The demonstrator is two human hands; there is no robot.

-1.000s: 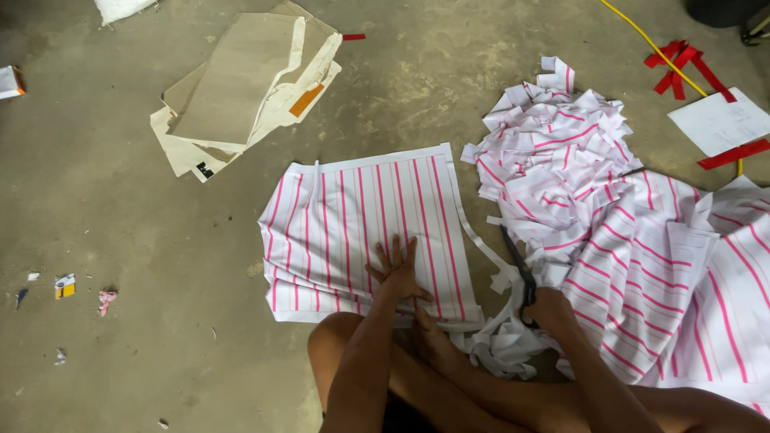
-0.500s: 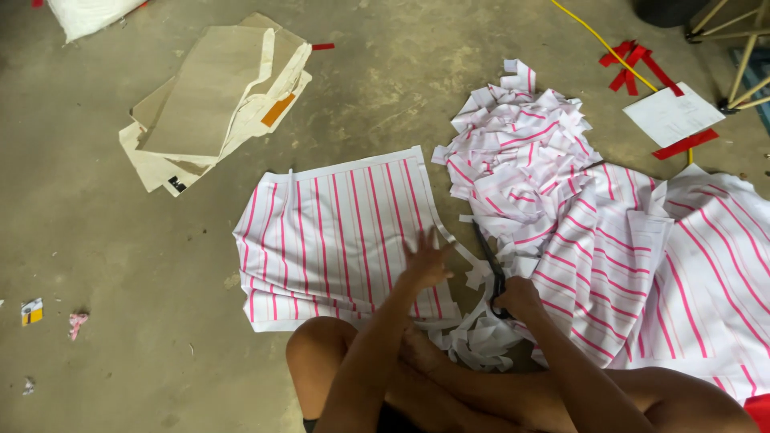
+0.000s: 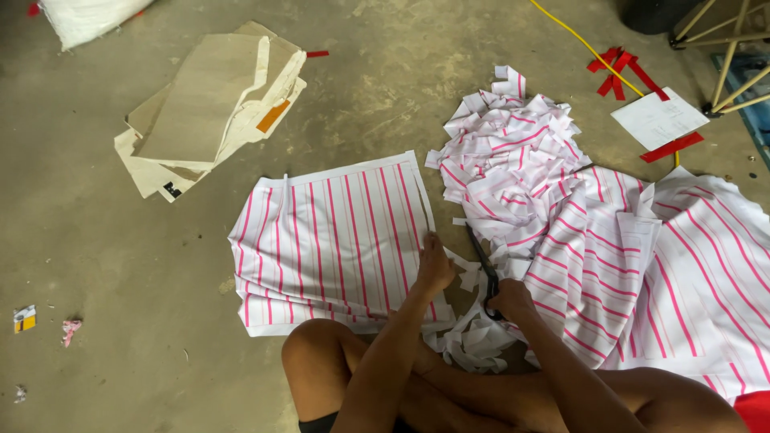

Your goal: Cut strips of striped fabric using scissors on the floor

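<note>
Knees and bare legs are seen at the bottom edge, folded on the grey concrete floor. Just beyond them, the left hand is pressed flat, fingers together, on the right edge of a flat rectangular piece of white cloth with pink stripes, apparently to keep that edge from shifting. Beside it, the right hand is closed around the handles of a pair of dark scissors, whose blades point away from the body, just beside the cloth's edge; whether the blades are open cannot be told. Narrow white and pink offcut strips are heaped between and under the two hands, likely where they drop from the cut. To the right, a large rumpled sheet of the same striped cloth is spread on the floor. Farther off, a pile of short striped scraps is gathered. At the upper left, a stack of beige cardboard pattern pieces is laid aside, well apart from the work. A yellow cable and a white paper sheet held by red tape lie farthest away.
</note>
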